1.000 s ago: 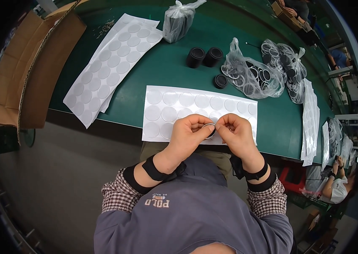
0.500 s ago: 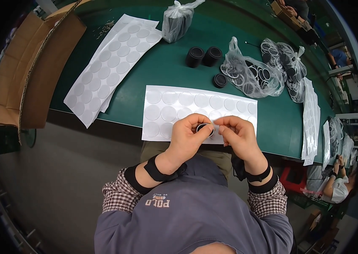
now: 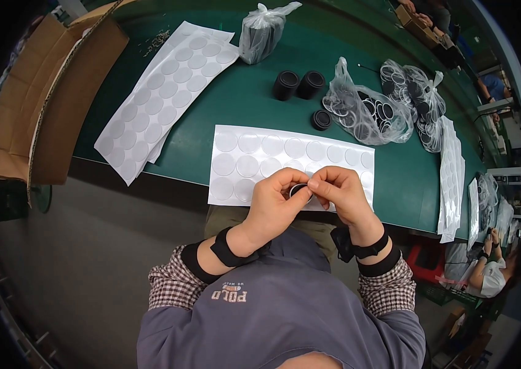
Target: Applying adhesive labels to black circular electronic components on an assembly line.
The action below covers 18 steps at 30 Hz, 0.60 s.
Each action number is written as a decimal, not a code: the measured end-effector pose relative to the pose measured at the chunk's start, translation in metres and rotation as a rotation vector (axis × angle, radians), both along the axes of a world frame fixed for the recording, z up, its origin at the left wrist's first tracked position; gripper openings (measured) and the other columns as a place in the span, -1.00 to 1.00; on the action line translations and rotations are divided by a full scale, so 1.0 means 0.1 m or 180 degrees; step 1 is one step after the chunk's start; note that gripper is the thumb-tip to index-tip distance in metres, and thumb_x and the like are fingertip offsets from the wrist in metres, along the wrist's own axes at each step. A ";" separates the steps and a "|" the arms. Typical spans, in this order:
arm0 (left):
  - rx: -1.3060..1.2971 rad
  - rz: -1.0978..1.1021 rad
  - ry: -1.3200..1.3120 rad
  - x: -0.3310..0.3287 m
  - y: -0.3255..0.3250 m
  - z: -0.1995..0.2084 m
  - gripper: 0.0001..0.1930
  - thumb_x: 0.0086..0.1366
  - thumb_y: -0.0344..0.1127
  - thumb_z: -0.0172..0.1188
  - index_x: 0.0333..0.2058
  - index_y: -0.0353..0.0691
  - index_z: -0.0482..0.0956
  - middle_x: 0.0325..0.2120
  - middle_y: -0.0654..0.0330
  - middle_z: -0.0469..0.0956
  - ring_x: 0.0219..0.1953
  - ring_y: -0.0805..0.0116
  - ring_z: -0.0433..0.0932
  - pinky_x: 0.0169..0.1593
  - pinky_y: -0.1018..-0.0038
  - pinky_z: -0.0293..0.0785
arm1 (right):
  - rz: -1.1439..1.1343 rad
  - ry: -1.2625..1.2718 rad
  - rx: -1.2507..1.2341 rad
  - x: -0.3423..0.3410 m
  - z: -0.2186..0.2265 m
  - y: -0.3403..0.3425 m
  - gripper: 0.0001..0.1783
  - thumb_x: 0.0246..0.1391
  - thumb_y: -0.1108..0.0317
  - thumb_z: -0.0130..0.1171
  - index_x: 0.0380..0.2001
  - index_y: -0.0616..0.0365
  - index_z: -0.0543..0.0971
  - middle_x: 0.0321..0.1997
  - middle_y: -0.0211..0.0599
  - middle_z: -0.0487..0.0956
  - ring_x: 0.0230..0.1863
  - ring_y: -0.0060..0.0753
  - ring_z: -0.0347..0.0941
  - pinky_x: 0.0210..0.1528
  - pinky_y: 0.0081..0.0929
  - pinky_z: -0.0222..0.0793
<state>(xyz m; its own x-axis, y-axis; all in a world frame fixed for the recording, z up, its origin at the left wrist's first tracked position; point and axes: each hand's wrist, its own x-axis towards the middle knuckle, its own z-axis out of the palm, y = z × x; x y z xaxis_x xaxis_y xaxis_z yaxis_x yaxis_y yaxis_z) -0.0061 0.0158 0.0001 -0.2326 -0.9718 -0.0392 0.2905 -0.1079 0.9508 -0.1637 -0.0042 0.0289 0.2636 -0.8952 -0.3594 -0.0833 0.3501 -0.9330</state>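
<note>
Over the near edge of the table, a small black disc with a white rim (image 3: 298, 189) is held between the thumb and fingers of my left hand (image 3: 272, 202). The thumb and forefinger of my right hand (image 3: 345, 195) are pinched together at the disc's right edge; what lies between those tips is mostly hidden. Beneath both hands lies a white sheet with rows of round clear stickers (image 3: 225, 165), its near middle covered by my fingers.
Beyond the sheet stand two black disc stacks (image 3: 286, 85) and a shorter stack (image 3: 321, 120). Plastic bags of discs (image 3: 368, 117) lie to their right, a tied bag (image 3: 260, 37) behind. More sticker sheets (image 3: 162, 98) and a cardboard box (image 3: 76, 98) are left. Other people work at right.
My right fingertips have closed in from beside the disc to its edge. The left hand with the disc has shifted very slightly right.
</note>
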 end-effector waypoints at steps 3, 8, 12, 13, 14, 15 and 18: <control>-0.0060 0.0023 -0.0082 0.01 0.00 0.04 -0.83 0.12 -0.54 0.09 -0.27 -0.35 0.43 -0.45 0.27 0.51 -0.40 0.65 0.44 -0.39 0.76 0.32 | 0.0031 -0.0054 0.0193 0.01 0.01 -0.01 -0.85 -0.06 0.37 0.15 -0.55 0.25 0.49 -0.62 -0.45 0.44 -0.66 -0.71 0.27 -0.67 -0.77 0.14; -0.0233 -0.0038 -0.0452 0.03 -0.02 0.08 -0.78 0.10 -0.55 0.09 -0.22 -0.35 0.40 -0.43 0.27 0.52 -0.39 0.66 0.44 -0.39 0.78 0.30 | -0.0004 -0.0217 0.0232 0.01 0.02 -0.03 -0.85 -0.06 0.38 0.14 -0.55 0.25 0.49 -0.63 -0.45 0.44 -0.67 -0.71 0.28 -0.68 -0.77 0.14; -0.0137 -0.0100 -0.0325 0.04 -0.03 0.04 -0.77 0.12 -0.54 0.07 -0.20 -0.34 0.40 -0.41 0.26 0.52 -0.38 0.64 0.46 -0.38 0.75 0.36 | -0.0142 -0.0317 0.0255 0.01 -0.02 -0.02 -0.86 -0.06 0.39 0.13 -0.55 0.25 0.49 -0.63 -0.46 0.43 -0.67 -0.71 0.27 -0.68 -0.77 0.14; -0.0141 -0.0097 -0.0327 0.04 -0.04 0.04 -0.77 0.12 -0.54 0.07 -0.20 -0.34 0.40 -0.41 0.26 0.52 -0.38 0.64 0.46 -0.38 0.75 0.36 | -0.0180 -0.0288 0.0199 0.01 -0.02 -0.02 -0.87 -0.06 0.40 0.13 -0.55 0.25 0.48 -0.64 -0.46 0.43 -0.68 -0.71 0.27 -0.68 -0.77 0.14; 0.0123 -0.0128 -0.0059 0.04 -0.05 0.04 -0.78 0.12 -0.54 0.07 -0.20 -0.34 0.41 -0.41 0.25 0.53 -0.38 0.62 0.47 -0.37 0.74 0.39 | -0.0219 -0.0260 0.0144 0.00 -0.03 -0.01 -0.88 -0.05 0.41 0.13 -0.55 0.25 0.48 -0.64 -0.46 0.42 -0.68 -0.71 0.27 -0.68 -0.77 0.14; 0.0390 -0.0163 0.0209 0.04 -0.06 0.04 -0.78 0.13 -0.54 0.06 -0.20 -0.34 0.41 -0.41 0.24 0.53 -0.38 0.60 0.48 -0.37 0.72 0.41 | -0.0262 -0.0231 0.0090 0.00 -0.03 -0.01 -0.88 -0.05 0.42 0.13 -0.54 0.24 0.48 -0.64 -0.47 0.42 -0.68 -0.71 0.26 -0.68 -0.77 0.13; 0.0703 -0.0213 0.0516 0.04 -0.08 0.01 -0.80 0.14 -0.53 0.05 -0.21 -0.35 0.42 -0.41 0.22 0.53 -0.38 0.58 0.49 -0.36 0.69 0.45 | -0.0281 -0.0225 0.0037 -0.02 -0.04 -0.01 -0.89 -0.05 0.42 0.13 -0.54 0.24 0.47 -0.64 -0.48 0.42 -0.67 -0.72 0.26 -0.66 -0.78 0.14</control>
<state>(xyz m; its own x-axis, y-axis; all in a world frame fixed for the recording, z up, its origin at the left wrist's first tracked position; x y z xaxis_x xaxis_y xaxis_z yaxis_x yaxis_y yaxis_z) -0.0020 0.0083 0.0009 -0.3164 -0.9262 -0.2053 0.4223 -0.3313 0.8438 -0.1652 -0.0049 0.0252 0.2090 -0.9119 -0.3532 0.0143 0.3640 -0.9313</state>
